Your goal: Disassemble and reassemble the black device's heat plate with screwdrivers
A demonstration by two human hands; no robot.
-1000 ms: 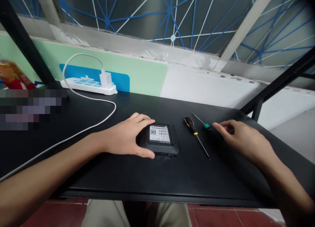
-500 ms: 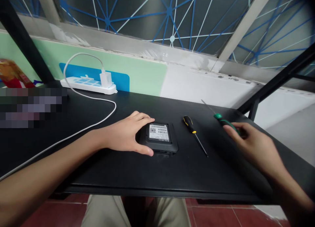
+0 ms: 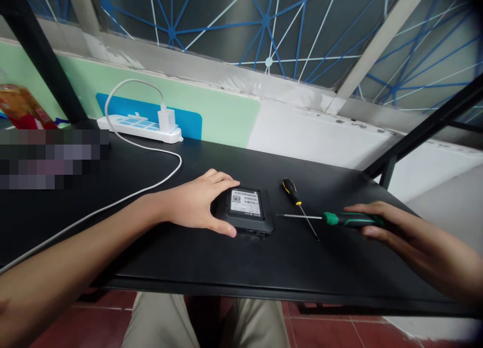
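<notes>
While the black device is lying flat on the dark desk with its printed label upward, its left part is grasped by the left hand, with the thumb at the near side and the fingers at the far side. The handle of the green screwdriver is gripped by the fingers of the right hand, and its tip is pointed at the right edge of the device; whether contact is made cannot be told.

The device could be scratched, or the left fingers could be poked, if the tip were moved too quickly across the casing. Since the green screwdriver's shaft is crossed over the one of the yellow-and-black screwdriver, the latter could be knocked and rolled, if the right hand were lowered carelessly. With a loose left grasp, the device could be slid by a sideways push.

As for containers, the casing is seen from outside only, so its content cannot be told. At the far left, a red and orange package is seen partly, and what is inside cannot be made out.
</notes>
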